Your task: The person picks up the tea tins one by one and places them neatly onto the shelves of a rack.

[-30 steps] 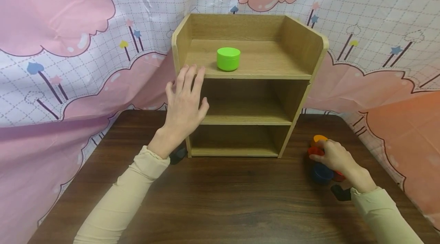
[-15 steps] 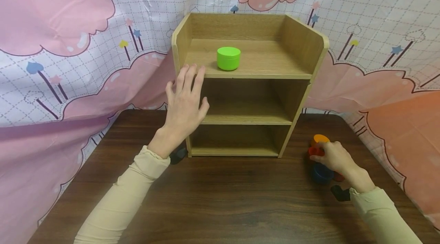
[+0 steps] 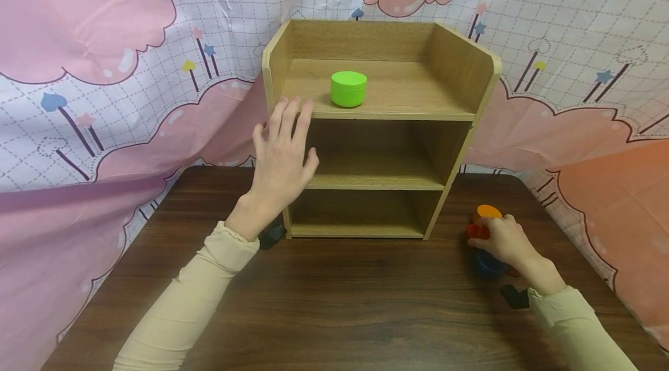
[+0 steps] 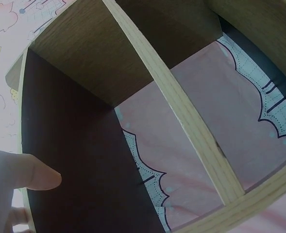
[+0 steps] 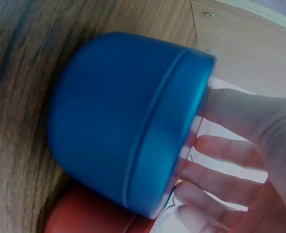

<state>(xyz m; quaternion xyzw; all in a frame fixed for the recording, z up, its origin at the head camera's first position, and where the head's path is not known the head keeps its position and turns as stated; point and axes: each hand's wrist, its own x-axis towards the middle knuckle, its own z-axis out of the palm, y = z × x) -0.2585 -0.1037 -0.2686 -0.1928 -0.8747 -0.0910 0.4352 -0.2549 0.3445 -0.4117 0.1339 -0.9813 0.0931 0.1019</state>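
Note:
My left hand (image 3: 279, 168) rests with spread, straight fingers at the left front edge of the wooden shelf unit (image 3: 387, 116). Its thumb shows against the dark inner space in the left wrist view. On the top board, right of those fingertips, stands a bright green round cup (image 3: 348, 90). Far to the right, my right hand (image 3: 509, 246) pinches a small red cup (image 3: 477, 233) between thumb and fingers. A blue cup (image 5: 128, 121) hides most of that grip in the right wrist view.
Behind the red cup is an orange cup (image 3: 488, 211). Another red cup (image 5: 94, 213) sits beside the blue one, partly under my right hand in the head view. The dark wood table (image 3: 355, 307) spreads before the shelf, and a printed cloth (image 3: 219, 127) hangs behind.
My right hand has shifted slightly left, and the red cup in its fingers has moved a little the same way. The left hand and green cup stay put.

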